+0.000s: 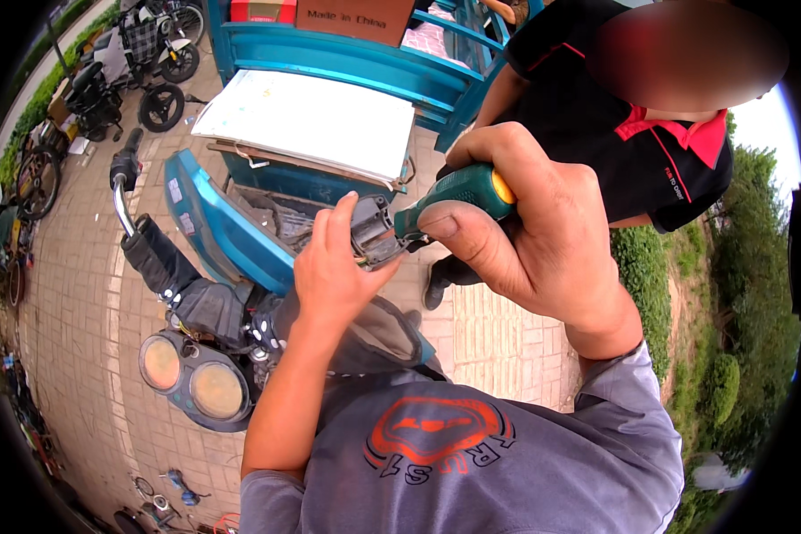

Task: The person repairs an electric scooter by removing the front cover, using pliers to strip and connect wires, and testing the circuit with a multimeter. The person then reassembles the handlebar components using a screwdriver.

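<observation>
My right hand (pixel 543 227) grips a screwdriver (pixel 461 198) with a green handle and a yellow end cap, the thumb along its side. Its front end points left, at a small dark grey plastic housing (pixel 373 230), and the tip is hidden there. Around that housing are the fingers of my left hand (pixel 334 267), holding it from the left and below. Whether the housing is fixed to something behind it, I cannot tell. Under my hands is a blue three-wheeler, its handlebar grip (pixel 126 167) at the left and two round gauges (pixel 187 378) nearest my left forearm.
A white board (pixel 307 123) covers a seat box in front of the blue cargo bed (pixel 347 67), which carries a cardboard box (pixel 356 18). At the right, close by, stands a person in a black shirt (pixel 587 116). Parked bikes (pixel 89 98) line the left; small parts (pixel 156 498) lie on the paving.
</observation>
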A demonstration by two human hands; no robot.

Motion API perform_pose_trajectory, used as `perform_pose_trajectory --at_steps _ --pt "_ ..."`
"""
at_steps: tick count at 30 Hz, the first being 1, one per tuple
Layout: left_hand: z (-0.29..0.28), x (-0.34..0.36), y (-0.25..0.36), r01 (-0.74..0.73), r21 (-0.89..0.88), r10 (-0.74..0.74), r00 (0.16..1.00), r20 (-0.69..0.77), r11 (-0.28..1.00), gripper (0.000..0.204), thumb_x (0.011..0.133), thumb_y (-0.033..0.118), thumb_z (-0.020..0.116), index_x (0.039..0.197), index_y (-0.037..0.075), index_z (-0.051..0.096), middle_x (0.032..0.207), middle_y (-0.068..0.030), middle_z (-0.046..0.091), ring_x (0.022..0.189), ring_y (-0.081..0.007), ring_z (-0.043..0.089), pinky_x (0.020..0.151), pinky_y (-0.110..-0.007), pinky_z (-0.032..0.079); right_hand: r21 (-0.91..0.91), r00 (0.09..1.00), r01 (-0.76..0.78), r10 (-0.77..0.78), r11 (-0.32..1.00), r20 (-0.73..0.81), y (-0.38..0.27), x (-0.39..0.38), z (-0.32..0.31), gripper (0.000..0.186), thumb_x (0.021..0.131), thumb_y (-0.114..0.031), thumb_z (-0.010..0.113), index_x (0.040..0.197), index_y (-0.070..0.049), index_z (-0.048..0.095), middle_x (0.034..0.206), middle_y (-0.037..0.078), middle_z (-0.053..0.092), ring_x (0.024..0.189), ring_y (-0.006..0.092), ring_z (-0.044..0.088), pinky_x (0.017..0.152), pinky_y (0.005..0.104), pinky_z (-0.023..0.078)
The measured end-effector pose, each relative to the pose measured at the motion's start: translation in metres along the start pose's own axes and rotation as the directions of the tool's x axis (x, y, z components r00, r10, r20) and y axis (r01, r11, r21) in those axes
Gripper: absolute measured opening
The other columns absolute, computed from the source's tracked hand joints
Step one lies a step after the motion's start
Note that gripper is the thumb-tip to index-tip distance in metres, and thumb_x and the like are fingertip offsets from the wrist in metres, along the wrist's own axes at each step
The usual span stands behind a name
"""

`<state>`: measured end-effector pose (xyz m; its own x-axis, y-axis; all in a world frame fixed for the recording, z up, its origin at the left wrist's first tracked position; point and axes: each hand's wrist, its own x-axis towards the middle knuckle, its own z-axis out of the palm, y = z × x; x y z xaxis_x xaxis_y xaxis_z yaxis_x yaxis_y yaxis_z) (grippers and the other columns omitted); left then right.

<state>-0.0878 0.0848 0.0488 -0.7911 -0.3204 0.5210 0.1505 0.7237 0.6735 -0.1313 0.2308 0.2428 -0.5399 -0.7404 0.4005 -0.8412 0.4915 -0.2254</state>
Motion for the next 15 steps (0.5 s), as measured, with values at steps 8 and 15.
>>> perform_pose_trajectory --at_steps 8,15 --pt "0.0 -0.001 0.001 0.007 0.001 -0.007 1.0 0.024 1.0 0.085 0.06 0.032 0.086 0.131 0.008 0.045 0.104 -0.0124 0.055 0.083 -0.0343 0.063 0.066 -0.042 0.052 0.082 0.867 0.371 -0.376 0.925 0.327 0.009 0.028 -0.029 0.03 0.076 -0.02 0.072 0.098 -0.005 0.06 0.078 0.012 0.061 0.068 0.0309 0.061 0.055 0.0375 0.046" --pt "0.002 -0.002 0.001 -0.055 0.002 0.055 0.998 0.022 0.998 0.084 0.06 0.03 0.085 0.13 0.004 0.046 0.097 -0.0132 0.056 0.079 -0.0337 0.062 0.063 -0.041 0.051 0.088 0.847 0.41 -0.415 0.908 0.333 0.014 0.032 -0.024 0.033 0.077 -0.022 0.073 0.1 -0.004 0.059 0.073 0.01 0.062 0.064 0.0314 0.062 0.054 0.0378 0.047"
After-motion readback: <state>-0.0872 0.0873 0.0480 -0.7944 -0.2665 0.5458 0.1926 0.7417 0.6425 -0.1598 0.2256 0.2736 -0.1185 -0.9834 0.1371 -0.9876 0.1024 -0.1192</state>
